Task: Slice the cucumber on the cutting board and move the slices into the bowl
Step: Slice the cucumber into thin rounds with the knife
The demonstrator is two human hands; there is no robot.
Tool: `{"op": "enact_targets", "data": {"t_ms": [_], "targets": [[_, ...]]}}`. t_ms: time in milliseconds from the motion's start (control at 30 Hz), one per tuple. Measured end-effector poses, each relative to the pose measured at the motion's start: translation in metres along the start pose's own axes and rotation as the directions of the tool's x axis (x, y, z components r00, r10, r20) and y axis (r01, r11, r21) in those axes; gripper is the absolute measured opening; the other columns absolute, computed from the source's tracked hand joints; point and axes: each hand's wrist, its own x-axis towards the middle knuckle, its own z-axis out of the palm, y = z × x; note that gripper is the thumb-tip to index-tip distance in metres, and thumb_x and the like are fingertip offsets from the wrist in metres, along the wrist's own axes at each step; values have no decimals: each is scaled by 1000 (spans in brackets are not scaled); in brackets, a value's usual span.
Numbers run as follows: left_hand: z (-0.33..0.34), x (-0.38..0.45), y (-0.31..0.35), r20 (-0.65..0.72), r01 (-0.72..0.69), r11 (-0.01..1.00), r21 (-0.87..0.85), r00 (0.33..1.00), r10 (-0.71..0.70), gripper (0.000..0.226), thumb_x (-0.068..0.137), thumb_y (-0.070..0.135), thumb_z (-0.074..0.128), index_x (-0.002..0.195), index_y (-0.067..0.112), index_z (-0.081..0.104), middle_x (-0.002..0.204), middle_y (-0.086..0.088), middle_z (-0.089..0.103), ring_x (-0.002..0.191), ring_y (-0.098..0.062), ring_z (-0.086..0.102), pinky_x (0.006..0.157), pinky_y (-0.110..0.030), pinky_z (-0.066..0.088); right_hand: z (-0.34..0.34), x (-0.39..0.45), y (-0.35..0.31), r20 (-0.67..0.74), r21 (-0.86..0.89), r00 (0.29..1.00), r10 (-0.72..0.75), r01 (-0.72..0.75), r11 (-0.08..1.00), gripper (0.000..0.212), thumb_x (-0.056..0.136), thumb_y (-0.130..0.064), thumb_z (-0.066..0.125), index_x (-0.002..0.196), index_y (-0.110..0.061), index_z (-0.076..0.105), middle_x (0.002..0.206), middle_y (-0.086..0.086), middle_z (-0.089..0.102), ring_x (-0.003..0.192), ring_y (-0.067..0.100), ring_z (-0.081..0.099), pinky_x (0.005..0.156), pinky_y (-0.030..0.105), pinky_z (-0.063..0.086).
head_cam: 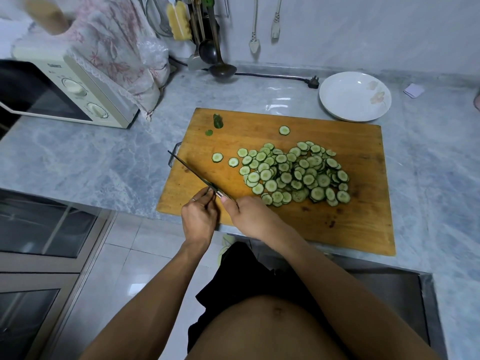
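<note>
The counter [104,162] carries the board [337,224], which runs away from the grip to the far right. On the board, just right of and beyond the grip, lies the pile of slices [293,172], overlapping in a loose heap, with a few strays [217,157] nearer the blade and one [284,130] farther off. The bowl [355,96], white and shallow, sits beyond the board's far edge, well apart from the grip and past the pile. Two stem ends [217,121] lie at the board's far left corner.

The knife [192,174] points away and left from the grip, blade out over the board's left edge. The right hand [249,216] is clenched around its handle; the left hand [198,219] pinches the blade where it meets the handle, fingertips touching metal.

No whole cucumber shows, so slicing looks finished. The slices are probably light, wet and slippery, thin enough to bend or stick together. I would scoop them from beneath, with the flat blade and a cupped palm, rather than pinch single discs.
</note>
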Motion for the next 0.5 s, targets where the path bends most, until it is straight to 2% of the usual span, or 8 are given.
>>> {"op": "enact_targets", "data": {"t_ms": [133,267,333,500], "targets": [[1,0,0,-28,-10,1000,-10,1000,10,23,86,-2,63,105,2,75,113,-15,71,97,-26,70,88,-9,39,-3,2,5,-15,5,1000,14,-14,1000,61,103,-54,27,58,-15,40,62,6,43,69,26,46,61,32,29],[0,0,-2,-39,-44,999,1,998,44,23,87,1,64,108,3,74,115,-12,71,98,-25,70,89,-18,47,-9,2,11,-44,9,999,12,-12,1000,63,103,-53,29,56,-12,39,58,6,43,58,21,43,52,35,26],[0,0,-5,-47,-51,999,2,998,51,22,88,4,65,109,4,74,115,-11,71,98,-25,69,87,-23,49,-13,-2,16,-55,11,998,7,-7,1000,63,103,-53,30,56,-12,35,55,6,39,53,21,40,52,35,26],[1,-4,-7,-75,-36,998,-54,997,31,20,88,5,68,106,5,75,114,-10,71,97,-22,68,85,-13,44,-21,-15,28,-87,-1,996,-17,17,1000,60,103,-52,30,60,-10,33,55,9,34,50,21,35,51,33,24]]}}
